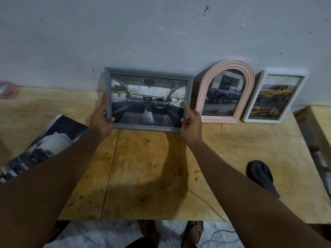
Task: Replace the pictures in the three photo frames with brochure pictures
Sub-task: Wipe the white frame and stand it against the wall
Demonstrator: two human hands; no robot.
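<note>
A grey rectangular photo frame (150, 74) shows a car-interior picture and stands near the wall at the back of the wooden table (152, 167). My left hand (101, 120) grips its left edge and my right hand (191, 126) grips its lower right corner. Right of it, a pink arched frame (226, 66) with a dark pickup picture leans on the wall. Further right stands a white frame (275, 72) with a yellow vehicle picture. An open brochure (41, 145) lies at the table's left, partly under my left forearm.
A dark cloth-like object (261, 176) lies on the table at the right. A second wooden surface (320, 126) adjoins at far right. A pink thing (7, 90) sits at the far left by the wall. Feet in sandals (172, 233) and a cable show below the table's front edge.
</note>
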